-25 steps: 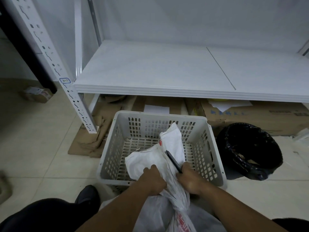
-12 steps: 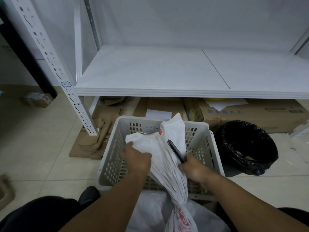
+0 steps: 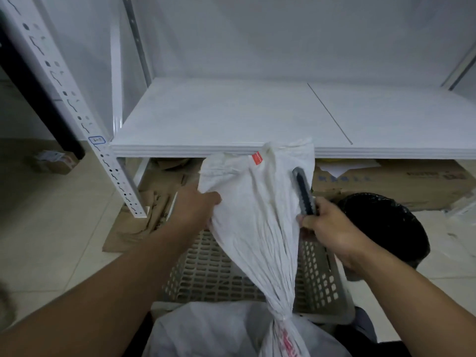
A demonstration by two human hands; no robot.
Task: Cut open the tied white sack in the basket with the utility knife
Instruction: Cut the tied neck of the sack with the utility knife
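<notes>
The white sack (image 3: 260, 222) is pulled up in front of me, its loose neck fanned out above a tie (image 3: 280, 315) low down. Its bulging body (image 3: 211, 333) with red print lies at the bottom edge. My left hand (image 3: 193, 207) grips the left edge of the neck. My right hand (image 3: 327, 225) holds a dark utility knife (image 3: 304, 191) pointing up, right beside the sack's right edge. No blade is visible. The pale perforated basket (image 3: 322, 279) stands on the floor behind the sack, mostly hidden.
A white metal shelf (image 3: 231, 119) juts out just above the sack top, with a perforated upright (image 3: 85, 124) at left. A black-lined bin (image 3: 386, 222) stands right of the basket. Cardboard boxes (image 3: 401, 181) and flattened cardboard (image 3: 144, 207) lie under the shelf.
Both hands have lifted the sack neck higher, up to the shelf edge. My left hand moved from the bunched middle to the spread left edge. The view moved closer.
</notes>
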